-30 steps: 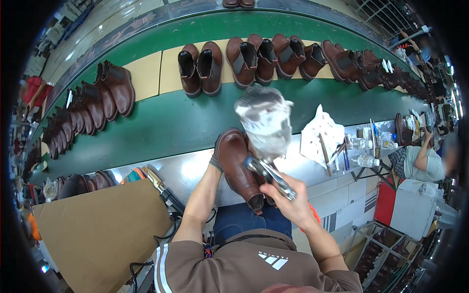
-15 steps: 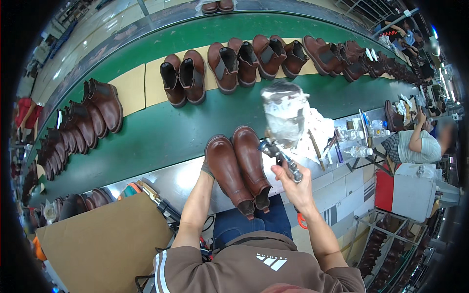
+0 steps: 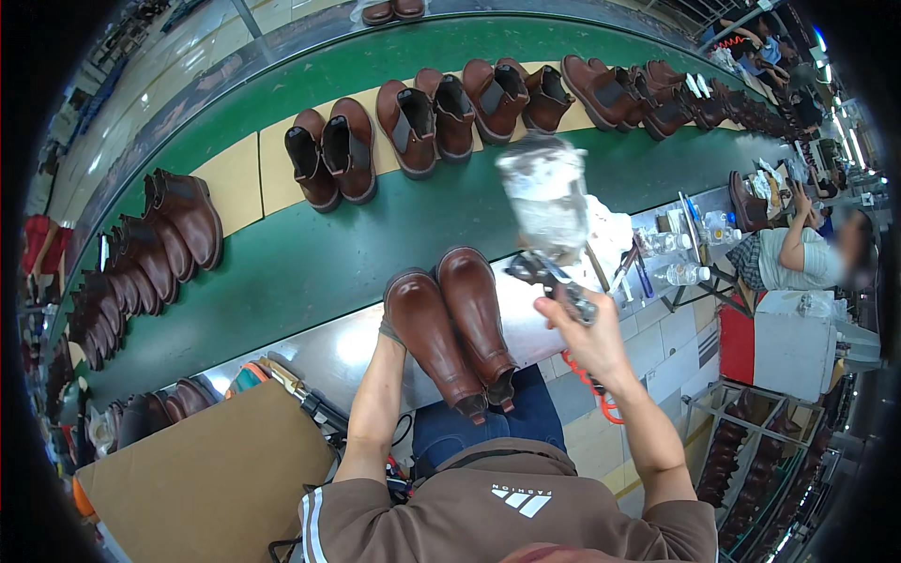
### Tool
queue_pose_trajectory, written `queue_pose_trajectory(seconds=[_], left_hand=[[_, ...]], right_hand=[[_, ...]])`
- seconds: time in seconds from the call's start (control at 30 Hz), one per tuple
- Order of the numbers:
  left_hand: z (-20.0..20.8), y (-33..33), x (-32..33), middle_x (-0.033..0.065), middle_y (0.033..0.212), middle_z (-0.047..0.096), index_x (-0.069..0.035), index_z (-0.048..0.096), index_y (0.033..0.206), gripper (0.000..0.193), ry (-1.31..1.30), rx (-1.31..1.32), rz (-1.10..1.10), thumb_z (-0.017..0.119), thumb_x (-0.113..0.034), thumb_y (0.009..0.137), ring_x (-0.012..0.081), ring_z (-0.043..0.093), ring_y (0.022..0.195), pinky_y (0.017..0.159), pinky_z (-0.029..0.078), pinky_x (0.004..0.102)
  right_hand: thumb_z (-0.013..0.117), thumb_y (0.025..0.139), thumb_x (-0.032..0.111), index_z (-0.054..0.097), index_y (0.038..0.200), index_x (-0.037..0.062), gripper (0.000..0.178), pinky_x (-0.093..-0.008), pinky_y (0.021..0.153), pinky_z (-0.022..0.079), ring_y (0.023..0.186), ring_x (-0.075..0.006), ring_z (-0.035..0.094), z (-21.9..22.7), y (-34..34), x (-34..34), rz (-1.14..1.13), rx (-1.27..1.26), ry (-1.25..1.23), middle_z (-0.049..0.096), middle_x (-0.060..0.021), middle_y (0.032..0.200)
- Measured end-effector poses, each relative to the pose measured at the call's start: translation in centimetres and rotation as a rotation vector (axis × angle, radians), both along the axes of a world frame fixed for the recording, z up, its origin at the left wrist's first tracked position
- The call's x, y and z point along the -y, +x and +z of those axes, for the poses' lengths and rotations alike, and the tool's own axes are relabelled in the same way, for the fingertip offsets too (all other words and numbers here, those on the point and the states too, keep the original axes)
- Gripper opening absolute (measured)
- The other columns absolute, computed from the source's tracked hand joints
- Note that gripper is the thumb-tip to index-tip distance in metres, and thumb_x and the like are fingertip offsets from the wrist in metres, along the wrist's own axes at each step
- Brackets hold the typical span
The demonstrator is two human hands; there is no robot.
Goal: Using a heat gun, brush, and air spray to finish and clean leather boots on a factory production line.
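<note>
A pair of brown leather ankle boots [image 3: 435, 328] is held side by side in front of me, toes pointing away and openings toward my body. My left hand [image 3: 390, 330] grips the pair from the left and underneath; a bit of grey glove shows, while its fingers are hidden behind the boots. In my right hand [image 3: 593, 340] is a spray gun [image 3: 554, 284], fingers closed around its handle. The gun's paint-smeared white cup [image 3: 546, 202], blurred by motion, stands on top. Its front end points left toward the boots, apart from them.
More brown boots [image 3: 406, 127] stand in a row on tan boards along the green belt [image 3: 310, 253]. Beyond the gun lie a white cloth [image 3: 610, 230], pens and clear bottles [image 3: 682, 273]. A cardboard sheet [image 3: 202, 469] is at lower left. Another person [image 3: 802, 258] sits at right.
The spray gun in my right hand has moved a little right, away from the boots. A red coiled hose shows more below it. The whole view has shifted slightly.
</note>
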State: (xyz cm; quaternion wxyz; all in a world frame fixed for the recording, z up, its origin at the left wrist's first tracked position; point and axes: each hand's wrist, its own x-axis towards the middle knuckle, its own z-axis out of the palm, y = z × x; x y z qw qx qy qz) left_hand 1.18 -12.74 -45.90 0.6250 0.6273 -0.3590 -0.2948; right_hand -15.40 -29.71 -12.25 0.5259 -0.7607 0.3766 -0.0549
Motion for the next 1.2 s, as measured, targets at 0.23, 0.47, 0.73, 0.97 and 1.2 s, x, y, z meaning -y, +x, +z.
queue_pose_trajectory(seconds=[0.23, 0.47, 0.73, 0.97, 1.2], left_hand=[[4.6, 0.2, 1.0, 0.0084, 0.09, 0.061, -0.005, 0.063, 0.092, 0.012, 0.122, 0.096, -0.104, 0.061, -0.006, 0.08, 0.019, 0.056, 0.081, 0.078, 0.048, 0.0303], [10.9, -1.3, 1.7, 0.0094, 0.101, 0.06, -0.005, 0.06, 0.105, 0.021, 0.048, -0.379, 0.015, 0.058, -0.006, 0.084, 0.0184, 0.056, 0.092, 0.087, 0.046, 0.03], [-0.7, 0.9, 1.0, 0.0092, 0.106, 0.058, -0.007, 0.057, 0.109, 0.022, 0.091, 0.165, -0.086, 0.054, -0.012, 0.088, 0.0192, 0.052, 0.101, 0.094, 0.041, 0.0316], [-6.4, 0.8, 0.4, 0.0095, 0.108, 0.058, -0.008, 0.058, 0.11, 0.026, 0.202, 0.42, -0.043, 0.054, -0.021, 0.088, 0.0214, 0.05, 0.103, 0.097, 0.037, 0.0335], [-7.4, -1.0, 0.1, 0.0098, 0.11, 0.057, -0.009, 0.057, 0.112, 0.029, 0.256, 0.349, -0.041, 0.053, -0.026, 0.088, 0.023, 0.049, 0.104, 0.098, 0.035, 0.0349]], right_hand=[[0.071, 0.081, 0.015, 0.052, 0.065, 0.0022, 0.028, -0.0234, 0.047, 0.032, 0.053, -0.0037, 0.038, 4.6, -2.9, 0.0, 0.081, -0.154, -0.066, 0.046, 0.0037, 0.056], [0.07, 0.083, 0.019, 0.058, 0.076, 0.0004, 0.023, -0.0244, 0.05, 0.034, 0.057, -0.0056, 0.04, 1.9, 0.3, 0.1, 0.151, -0.106, -0.021, 0.046, 0.0023, 0.058], [0.07, 0.083, 0.018, 0.058, 0.071, -0.0001, 0.024, -0.0229, 0.049, 0.033, 0.056, -0.0043, 0.039, -1.5, -3.9, -0.9, -0.068, -0.01, 0.003, 0.048, 0.0035, 0.057], [0.069, 0.084, 0.015, 0.053, 0.066, 0.0025, 0.027, -0.0221, 0.05, 0.035, 0.057, -0.0054, 0.046, -4.5, -2.8, -1.5, -0.106, -0.033, 0.023, 0.054, 0.0007, 0.061], [0.072, 0.081, 0.017, 0.052, 0.063, 0.0044, 0.03, -0.0215, 0.048, 0.034, 0.054, -0.0032, 0.041, -3.1, -3.6, -3.4, -0.08, 0.018, 0.22, 0.048, 0.0045, 0.057]])
